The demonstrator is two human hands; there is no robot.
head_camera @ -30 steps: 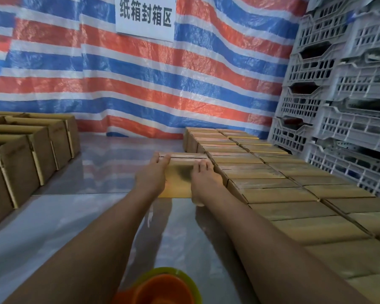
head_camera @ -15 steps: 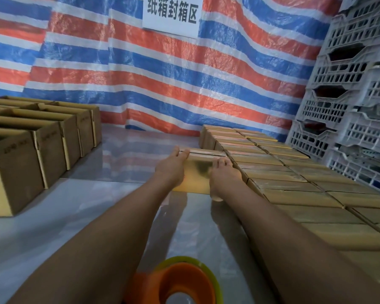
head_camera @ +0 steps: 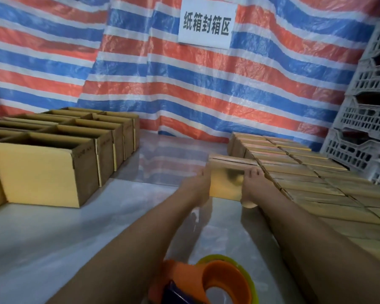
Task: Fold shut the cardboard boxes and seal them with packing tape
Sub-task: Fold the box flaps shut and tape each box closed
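Between left hand and right hand sits the box.

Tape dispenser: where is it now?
Head view, bottom edge just right of centre: the orange tape dispenser lies on the glossy grey surface between left forearm and right forearm.

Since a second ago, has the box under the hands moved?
No. The box sits flush against the same sealed boxes as before; only the camera swung left.

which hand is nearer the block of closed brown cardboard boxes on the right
Right. The right hand lies beside the block; the left hand is across the small brown cardboard box between the hands.
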